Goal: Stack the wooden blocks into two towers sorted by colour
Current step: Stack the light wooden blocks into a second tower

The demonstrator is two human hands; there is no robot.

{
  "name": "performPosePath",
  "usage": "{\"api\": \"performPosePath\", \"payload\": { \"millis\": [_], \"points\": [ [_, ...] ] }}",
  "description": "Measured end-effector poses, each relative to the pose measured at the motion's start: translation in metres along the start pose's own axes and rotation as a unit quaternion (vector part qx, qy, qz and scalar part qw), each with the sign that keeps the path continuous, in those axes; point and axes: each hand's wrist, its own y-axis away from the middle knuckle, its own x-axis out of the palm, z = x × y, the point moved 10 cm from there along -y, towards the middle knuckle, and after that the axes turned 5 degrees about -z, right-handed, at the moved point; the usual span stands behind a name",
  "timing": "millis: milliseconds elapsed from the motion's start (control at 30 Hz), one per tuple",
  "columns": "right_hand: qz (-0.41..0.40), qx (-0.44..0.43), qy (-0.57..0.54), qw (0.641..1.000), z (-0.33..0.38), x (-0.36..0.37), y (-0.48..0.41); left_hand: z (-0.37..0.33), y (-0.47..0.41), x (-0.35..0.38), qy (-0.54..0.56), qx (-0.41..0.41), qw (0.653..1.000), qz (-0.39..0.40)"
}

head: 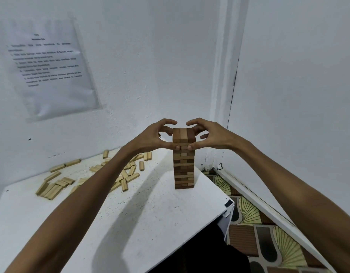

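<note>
The brown tower (183, 170) stands upright near the right edge of the white table (150, 213). The left hand (154, 136) and right hand (211, 136) both grip its top layers, with thumbs on the near face and fingers (167, 121) curled behind. Pale blocks (91, 178) lie scattered to the left, well apart from the tower.

**Cool, soft light; fuzzy edges**

The room is moderately bright with a bluish cast. Below and left of the tower (183, 158), a soft-edged grey shadow (119, 223) lies across the table (154, 217). Straight below the tower, under the table, all is black. Far up-left, the sheet's (50, 66) text blurs, and straight lines bow.
</note>
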Motion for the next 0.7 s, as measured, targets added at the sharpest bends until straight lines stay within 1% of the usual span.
{"api": "performPosePath", "payload": {
  "millis": [700],
  "points": [
    [0.003, 0.005, 0.019, 1.0, -0.0018, 0.0025, -0.003, 0.009, -0.0003, 0.0047, 0.003, -0.018, 1.0, 0.009]
  ]
}}
